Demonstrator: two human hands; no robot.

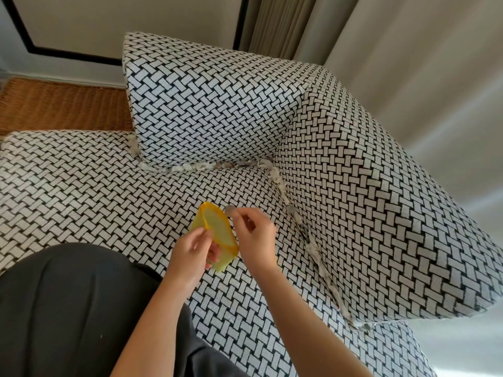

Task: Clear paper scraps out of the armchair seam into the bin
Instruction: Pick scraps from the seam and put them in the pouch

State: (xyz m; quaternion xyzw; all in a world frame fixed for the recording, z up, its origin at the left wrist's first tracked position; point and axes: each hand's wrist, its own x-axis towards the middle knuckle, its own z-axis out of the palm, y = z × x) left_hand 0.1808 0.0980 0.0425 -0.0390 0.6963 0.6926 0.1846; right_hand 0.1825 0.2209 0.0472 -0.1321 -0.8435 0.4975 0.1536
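The black-and-white basket-weave armchair seat [109,186] lies broad and bare to the left and front of the hands, with open room there. It is bounded behind by one matching back cushion [206,104] and to the right by one matching side cushion [381,200]. White paper scraps [277,180] line the seam where these meet the seat, along the back edge and down the right edge to the front corner; they are too many and too small to count. One small yellow plastic bin [217,235] is held tilted above the seat, its mouth facing up. The left hand [193,251] has its grip closed around the bin's wall. The right hand [253,235] pinches a small grey scrap [231,210] just at the bin's rim. Pale curtains [408,63] hang to the right, and a brown woven wicker panel [62,104] lies behind the seat.
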